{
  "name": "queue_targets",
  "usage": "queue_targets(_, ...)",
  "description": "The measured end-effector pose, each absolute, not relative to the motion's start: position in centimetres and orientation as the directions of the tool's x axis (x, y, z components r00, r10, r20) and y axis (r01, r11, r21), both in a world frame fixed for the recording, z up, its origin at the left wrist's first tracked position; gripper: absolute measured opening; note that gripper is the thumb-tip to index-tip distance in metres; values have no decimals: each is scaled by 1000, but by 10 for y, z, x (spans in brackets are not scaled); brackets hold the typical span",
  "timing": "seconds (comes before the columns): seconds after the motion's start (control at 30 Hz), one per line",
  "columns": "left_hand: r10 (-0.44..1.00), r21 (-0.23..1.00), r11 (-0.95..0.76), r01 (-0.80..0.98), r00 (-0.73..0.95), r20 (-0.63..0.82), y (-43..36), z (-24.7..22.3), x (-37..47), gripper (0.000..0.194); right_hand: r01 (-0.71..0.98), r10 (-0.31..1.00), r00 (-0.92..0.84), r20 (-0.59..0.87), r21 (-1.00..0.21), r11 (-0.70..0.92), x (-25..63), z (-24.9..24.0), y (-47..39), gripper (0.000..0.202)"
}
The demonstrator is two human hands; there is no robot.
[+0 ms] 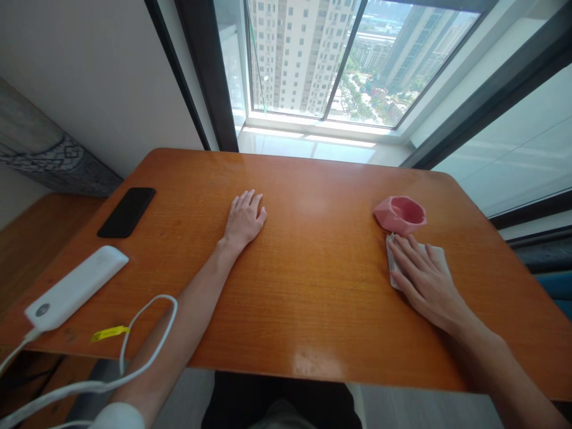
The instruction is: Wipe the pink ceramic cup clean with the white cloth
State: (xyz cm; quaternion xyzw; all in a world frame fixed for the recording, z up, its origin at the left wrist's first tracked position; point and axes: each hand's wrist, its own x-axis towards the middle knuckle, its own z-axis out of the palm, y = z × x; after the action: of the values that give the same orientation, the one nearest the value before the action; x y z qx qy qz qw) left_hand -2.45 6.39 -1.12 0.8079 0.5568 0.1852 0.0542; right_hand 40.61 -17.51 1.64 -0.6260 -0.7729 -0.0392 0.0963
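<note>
My left hand (245, 219) lies palm down on the brown wooden table, fingers stretched out, with nothing under it that I can see. Over on the right, my right hand (419, 275) rests flat on a white folded cloth or tissue (440, 257), covering most of it. Its fingers are extended and point toward the window. Just beyond those fingertips sits a pink faceted bowl (393, 219), close to the cloth's far edge; whether they touch I cannot tell.
A black phone (126, 212) and a white power strip (78, 289) lie at the table's left side. A white cable (167, 333) with a yellow tag (109, 333) loops across my left forearm. Beyond the wooden table (304, 268) is a window (330, 71).
</note>
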Motion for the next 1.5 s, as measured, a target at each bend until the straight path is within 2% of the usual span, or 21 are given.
queue_targets(0.1, 920, 276, -373, 886, 314, 235, 64, -11, -24, 55, 961, 939, -232, 254, -88, 261, 367, 20, -155, 70)
queue_targets(0.2, 924, 269, -363, 892, 307, 229, 64, -8, -23, 53, 957, 961, -216, 174, -157, 244, 328, 16, -113, 68)
queue_targets(0.33, 922, 214, -359, 908, 310, 231, 67, 2, -20, 47, 977, 994, -84, 65, -193, 95, 303, 7, -36, 69)
queue_targets(0.5, 897, 96, -387, 917, 350, 271, 77, 10, -19, 36, 979, 983, 152, 98, -154, -136, 300, 1, 26, 69)
queue_targets(0.7, 906, 177, -368, 913, 309, 291, 96, 4, -24, 37, 980, 982, 171, 74, -112, -163, 300, -4, 30, 73)
queue_targets(0.8, 912, 187, -360, 914, 303, 275, 102, -1, -25, 51, 981, 982, 177, 72, -100, -169, 299, -3, 29, 73)
queue_targets(0.93, 928, 210, -364, 908, 334, 165, 105, -8, -27, 62, 980, 982, 176, 72, -106, -168, 298, -2, 30, 73)
queue_targets(1.5, 930, 247, -364, 898, 336, 150, 107, -9, -29, 62, 979, 981, 173, 84, -124, -162, 299, -1, 29, 72)
